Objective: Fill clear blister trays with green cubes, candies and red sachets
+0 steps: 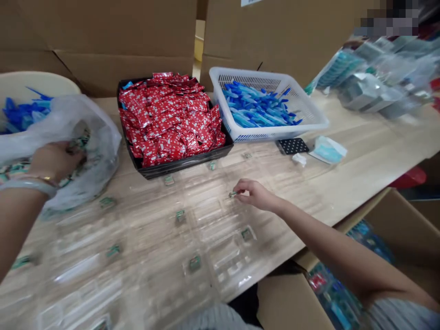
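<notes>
My left hand (pixel 57 160) reaches into a clear plastic bag (pixel 106 123), its fingers closed on small green-and-white pieces (pixel 82 140), somewhat blurred. My right hand (pixel 256 195) pinches one small green piece (pixel 233 194) between thumb and fingers, just above a clear plastic blister tray (pixel 206 206). Several such trays lie side by side on the table. Many of their small compartments hold one green piece each, such as a piece (pixel 180 215) in the middle and another piece (pixel 194 262) nearer my body.
Behind the trays stand a black box (pixel 178 167) of red patterned packets and a white basket (pixel 275 133) of blue pens or similar sticks. A face mask (pixel 328 150) and a dotted black item (pixel 292 145) lie to the right. An open carton (pixel 292 298) stands below the table edge.
</notes>
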Demonstrator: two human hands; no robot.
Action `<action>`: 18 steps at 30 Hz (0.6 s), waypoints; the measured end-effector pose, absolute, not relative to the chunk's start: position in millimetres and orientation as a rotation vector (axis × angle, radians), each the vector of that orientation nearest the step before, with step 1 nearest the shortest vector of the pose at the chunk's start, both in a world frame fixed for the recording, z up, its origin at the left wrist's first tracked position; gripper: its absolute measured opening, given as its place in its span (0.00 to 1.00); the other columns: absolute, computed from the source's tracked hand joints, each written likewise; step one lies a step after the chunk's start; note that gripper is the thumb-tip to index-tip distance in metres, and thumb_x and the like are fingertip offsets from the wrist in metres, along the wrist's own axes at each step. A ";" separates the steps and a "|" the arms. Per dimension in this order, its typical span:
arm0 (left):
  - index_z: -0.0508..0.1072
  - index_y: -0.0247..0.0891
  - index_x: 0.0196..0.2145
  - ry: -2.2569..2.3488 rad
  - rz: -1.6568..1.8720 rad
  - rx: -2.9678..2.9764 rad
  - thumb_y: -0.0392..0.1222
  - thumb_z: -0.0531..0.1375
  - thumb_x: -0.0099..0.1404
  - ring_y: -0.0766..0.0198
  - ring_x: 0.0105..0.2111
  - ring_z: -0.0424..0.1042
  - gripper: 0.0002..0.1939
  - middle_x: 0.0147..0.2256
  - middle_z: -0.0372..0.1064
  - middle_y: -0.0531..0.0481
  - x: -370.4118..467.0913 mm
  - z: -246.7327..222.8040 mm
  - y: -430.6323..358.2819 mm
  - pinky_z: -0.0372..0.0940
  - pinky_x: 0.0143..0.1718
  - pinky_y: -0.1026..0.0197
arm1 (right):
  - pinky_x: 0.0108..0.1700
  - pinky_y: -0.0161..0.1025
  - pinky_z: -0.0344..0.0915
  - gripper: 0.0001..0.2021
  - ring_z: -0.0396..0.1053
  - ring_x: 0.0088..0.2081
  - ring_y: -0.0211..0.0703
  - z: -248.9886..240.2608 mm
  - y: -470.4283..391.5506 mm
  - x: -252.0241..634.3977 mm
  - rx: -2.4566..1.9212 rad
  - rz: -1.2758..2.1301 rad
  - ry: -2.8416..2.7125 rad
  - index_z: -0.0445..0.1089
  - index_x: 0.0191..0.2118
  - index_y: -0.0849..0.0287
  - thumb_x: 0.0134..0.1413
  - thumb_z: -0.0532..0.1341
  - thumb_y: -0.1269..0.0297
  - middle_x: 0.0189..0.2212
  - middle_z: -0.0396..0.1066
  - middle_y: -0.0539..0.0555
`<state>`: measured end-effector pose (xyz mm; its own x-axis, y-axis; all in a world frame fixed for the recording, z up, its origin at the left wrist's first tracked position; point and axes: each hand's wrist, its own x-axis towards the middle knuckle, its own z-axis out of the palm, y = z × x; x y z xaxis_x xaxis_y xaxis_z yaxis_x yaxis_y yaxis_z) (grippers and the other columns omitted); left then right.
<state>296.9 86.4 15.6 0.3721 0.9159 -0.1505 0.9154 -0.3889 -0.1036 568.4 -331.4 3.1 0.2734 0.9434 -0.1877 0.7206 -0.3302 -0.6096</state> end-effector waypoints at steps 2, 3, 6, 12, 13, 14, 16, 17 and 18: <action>0.65 0.37 0.45 -1.717 0.309 -2.537 0.58 0.43 0.57 0.60 0.36 0.66 0.28 0.42 0.68 0.48 298.6 21.0 82.9 0.59 0.34 0.62 | 0.35 0.35 0.59 0.04 0.63 0.31 0.37 -0.3 -329.7 564.9 -2.109 0.740 -1.553 0.70 0.29 0.62 0.46 0.57 0.72 0.27 0.65 0.54; 0.66 0.37 0.44 -1.704 0.283 -2.531 0.59 0.42 0.57 0.60 0.35 0.66 0.28 0.41 0.68 0.48 298.2 23.0 80.8 0.59 0.33 0.63 | 0.36 0.36 0.59 0.04 0.63 0.31 0.38 -1.4 -328.8 564.6 -2.105 0.721 -1.596 0.70 0.29 0.62 0.47 0.58 0.72 0.27 0.65 0.54; 0.67 0.36 0.41 -1.697 0.200 -2.525 0.58 0.42 0.58 0.62 0.33 0.65 0.27 0.39 0.69 0.47 294.7 24.3 77.4 0.59 0.31 0.65 | 0.37 0.38 0.56 0.06 0.63 0.34 0.41 -4.9 -327.1 565.4 -2.158 0.622 -1.772 0.70 0.31 0.61 0.49 0.56 0.69 0.29 0.67 0.55; 0.69 0.37 0.41 -1.825 0.106 -2.635 0.57 0.51 0.55 0.62 0.30 0.64 0.24 0.35 0.70 0.49 284.6 19.3 84.4 0.59 0.31 0.64 | 0.37 0.37 0.54 0.08 0.64 0.36 0.42 -7.3 -322.6 560.9 -2.318 0.515 -2.000 0.69 0.33 0.60 0.52 0.53 0.68 0.31 0.67 0.56; 0.69 0.37 0.43 -1.867 0.042 -2.690 0.55 0.53 0.54 0.63 0.31 0.64 0.24 0.35 0.70 0.50 282.2 19.9 83.5 0.59 0.32 0.64 | 0.37 0.38 0.54 0.08 0.64 0.36 0.43 -6.6 -321.9 558.9 -2.344 0.488 -2.022 0.69 0.33 0.60 0.52 0.52 0.68 0.31 0.67 0.56; 0.68 0.37 0.44 -1.903 -0.048 -2.767 0.52 0.55 0.54 0.64 0.31 0.65 0.23 0.36 0.70 0.51 279.8 20.6 81.8 0.60 0.33 0.64 | 0.37 0.39 0.54 0.08 0.64 0.36 0.43 -6.2 -321.7 556.9 -2.366 0.456 -2.035 0.68 0.33 0.59 0.51 0.52 0.68 0.31 0.68 0.57; 0.68 0.34 0.45 -1.908 -0.240 -2.974 0.47 0.56 0.55 0.66 0.31 0.65 0.22 0.36 0.70 0.51 274.7 20.3 78.5 0.60 0.35 0.66 | 0.38 0.40 0.55 0.08 0.65 0.36 0.44 -8.9 -322.9 554.8 -2.384 0.386 -2.044 0.67 0.34 0.58 0.50 0.52 0.69 0.32 0.68 0.58; 0.68 0.31 0.45 -1.891 -0.330 -3.058 0.45 0.57 0.55 0.66 0.32 0.66 0.21 0.36 0.71 0.49 272.2 18.6 78.0 0.60 0.35 0.66 | 0.37 0.41 0.55 0.07 0.65 0.36 0.45 -12.9 -324.2 555.3 -2.384 0.343 -2.038 0.67 0.34 0.57 0.50 0.53 0.68 0.33 0.69 0.58; 0.69 0.31 0.44 -1.883 -0.356 -3.067 0.44 0.57 0.54 0.66 0.32 0.66 0.21 0.36 0.71 0.49 269.6 15.8 78.7 0.61 0.35 0.67 | 0.37 0.42 0.56 0.07 0.66 0.35 0.45 -18.6 -325.8 557.0 -2.375 0.309 -2.037 0.67 0.34 0.55 0.49 0.54 0.67 0.33 0.69 0.59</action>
